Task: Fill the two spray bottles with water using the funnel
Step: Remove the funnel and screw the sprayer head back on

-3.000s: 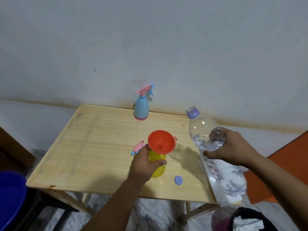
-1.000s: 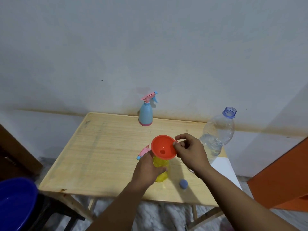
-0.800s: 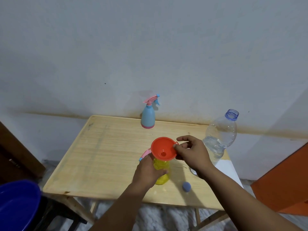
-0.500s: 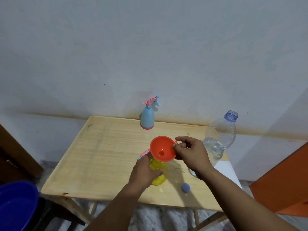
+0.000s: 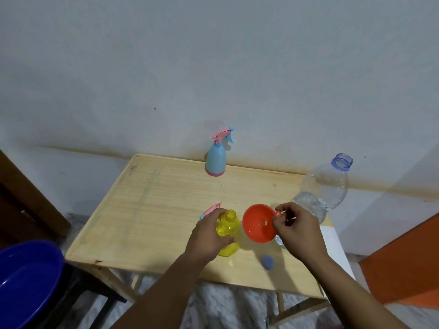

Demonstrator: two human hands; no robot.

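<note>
head view: just the one camera, looking down over both arms

left hand: left hand (image 5: 209, 236) has its fingers wrapped round the yellow spray bottle (image 5: 228, 231), I'd guess to keep it from tipping. The open neck pokes out just above the fingers.

right hand: right hand (image 5: 297, 230) pinches the little tab on the rim of the orange funnel (image 5: 259, 223) between thumb and fingertips. The funnel hangs tilted just beside the yellow bottle's neck, not sitting in it, bowl facing the camera.

spray head: pink spray head (image 5: 211, 210) lies on the table (image 5: 154, 210) right behind the left knuckles, off its bottle.

second bottle: blue spray bottle (image 5: 215, 160) stands far past both hands by the wall, top on, looks untouched so far.

water: big clear water bottle (image 5: 325, 191) stands open just behind the right hand, partly full. Its blue cap (image 5: 267, 262) lies near the right wrist.

in the way: nothing between the funnel and the blue bottle. The water bottle is close to the right hand, so knocking it seems the main risk.

off the table: blue basin (image 5: 26, 281) sits low on the left, well apart.
</note>
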